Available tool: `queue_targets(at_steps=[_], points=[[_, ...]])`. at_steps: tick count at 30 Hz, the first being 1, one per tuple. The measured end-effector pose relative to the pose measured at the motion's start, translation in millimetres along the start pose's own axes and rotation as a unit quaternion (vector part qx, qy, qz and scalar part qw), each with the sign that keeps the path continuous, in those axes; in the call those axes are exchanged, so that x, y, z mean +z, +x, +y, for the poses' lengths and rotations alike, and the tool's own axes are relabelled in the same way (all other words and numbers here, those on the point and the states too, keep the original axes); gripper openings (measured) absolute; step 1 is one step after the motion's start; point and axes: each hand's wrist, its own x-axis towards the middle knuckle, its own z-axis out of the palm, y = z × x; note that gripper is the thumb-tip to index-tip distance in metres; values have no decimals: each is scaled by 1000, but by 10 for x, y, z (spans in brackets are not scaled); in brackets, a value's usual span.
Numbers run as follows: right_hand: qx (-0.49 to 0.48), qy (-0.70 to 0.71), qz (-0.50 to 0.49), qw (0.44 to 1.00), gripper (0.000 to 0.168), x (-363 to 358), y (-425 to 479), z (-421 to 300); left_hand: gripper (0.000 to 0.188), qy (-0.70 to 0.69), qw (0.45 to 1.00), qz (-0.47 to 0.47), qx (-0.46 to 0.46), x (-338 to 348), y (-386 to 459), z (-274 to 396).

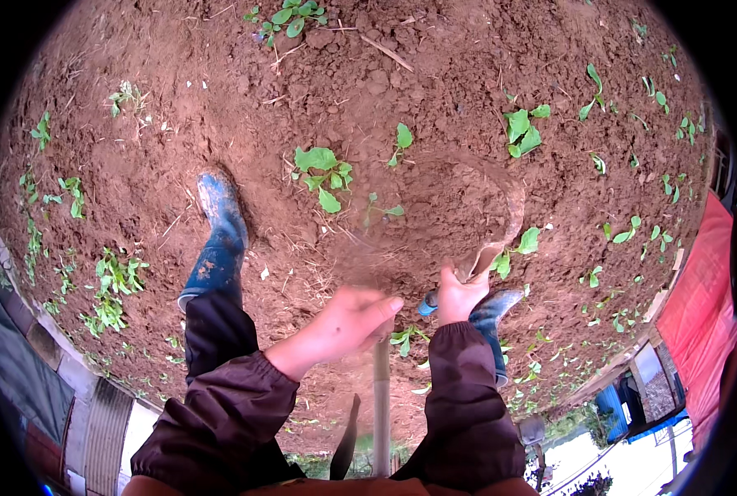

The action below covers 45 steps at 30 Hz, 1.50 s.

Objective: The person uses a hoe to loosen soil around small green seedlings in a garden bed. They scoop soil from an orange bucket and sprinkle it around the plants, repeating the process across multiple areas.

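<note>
My right hand [461,294] is closed around the handle of a muddy sickle [515,211]. Its curved blade reaches forward over the soil and bends left, blurred at the tip; the blue handle end shows beside my fist. My left hand [350,322] hovers left of it with curled fingers and the thumb pointing right. What lies inside those fingers is hidden. A wooden pole [381,403] runs from near my body up to beneath the left hand; I cannot tell if the hand grips it. Leafy seedlings [322,173] grow ahead of both hands.
My blue rubber boot [223,217] stands on the reddish soil at left; the other boot [495,316] is behind my right hand. More seedlings [522,131] are scattered around. Corrugated sheeting [105,428] borders the lower left, a red tarp [703,260] the right edge.
</note>
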Motion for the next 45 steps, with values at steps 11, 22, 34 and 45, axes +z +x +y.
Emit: queue_targets(at_steps=[11, 22, 34, 45], points=[[-4, -115, -89, 989, 32, 46, 107, 802, 38, -10, 999, 23, -25, 2, -15, 140], [21, -122, -92, 988, 33, -132, -5, 845, 38, 3, 999, 16, -32, 34, -1, -1], [-19, -227, -119, 966, 22, -10, 281, 727, 38, 3, 1000, 15, -18, 17, 5, 7], [-28, -220, -112, 969, 20, -378, 90, 1110, 40, 44, 999, 27, -12, 74, 87, -68]])
